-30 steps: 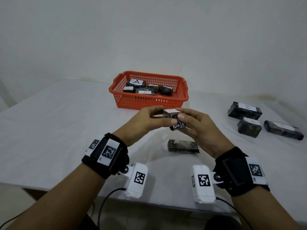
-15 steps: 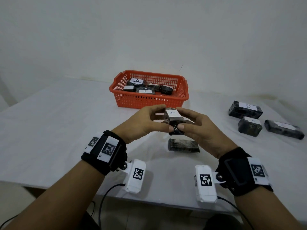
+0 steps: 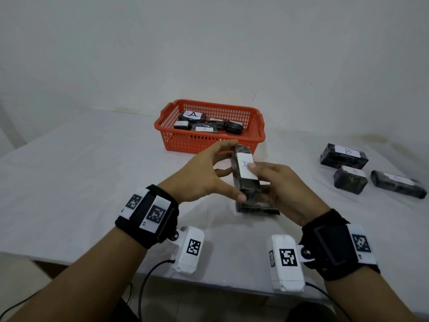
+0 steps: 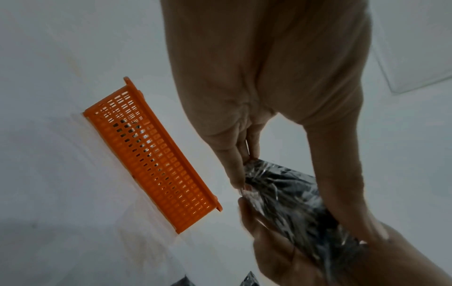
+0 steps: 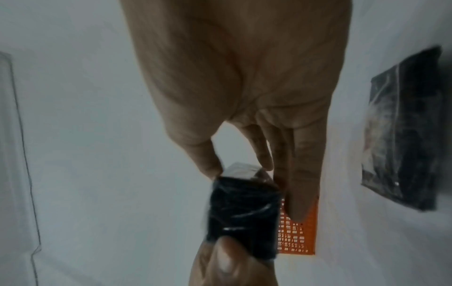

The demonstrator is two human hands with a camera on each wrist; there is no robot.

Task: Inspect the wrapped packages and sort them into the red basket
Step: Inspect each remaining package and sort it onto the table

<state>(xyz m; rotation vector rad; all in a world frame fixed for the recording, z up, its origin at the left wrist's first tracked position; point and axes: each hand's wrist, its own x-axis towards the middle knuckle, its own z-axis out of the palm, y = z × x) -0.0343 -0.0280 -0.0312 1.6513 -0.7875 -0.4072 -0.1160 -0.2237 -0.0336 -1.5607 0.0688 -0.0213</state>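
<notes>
Both hands hold one dark wrapped package (image 3: pixel 245 175) above the table, its white label facing up. My left hand (image 3: pixel 209 173) pinches it by its two ends, fingers at the far end and thumb at the near end. My right hand (image 3: pixel 276 184) grips its right side, thumb on the label. The same package (image 4: pixel 288 201) shows in the left wrist view, and its near end (image 5: pixel 242 214) in the right wrist view. The red basket (image 3: pixel 209 145) stands just beyond the hands, holding several wrapped packages, two labelled A. Another dark package (image 3: pixel 257 208) lies on the table under the hands.
Three more wrapped packages lie at the right of the white table: one labelled B (image 3: pixel 343 155), one labelled A (image 3: pixel 350 178), and a long one (image 3: pixel 398 183). The table's front edge (image 3: pixel 220 284) runs below my wrists. A white wall stands behind.
The held package has been turned so its label faces up and it points lengthwise away from me. My left hand shifted to its two ends, and my right thumb came onto the label.
</notes>
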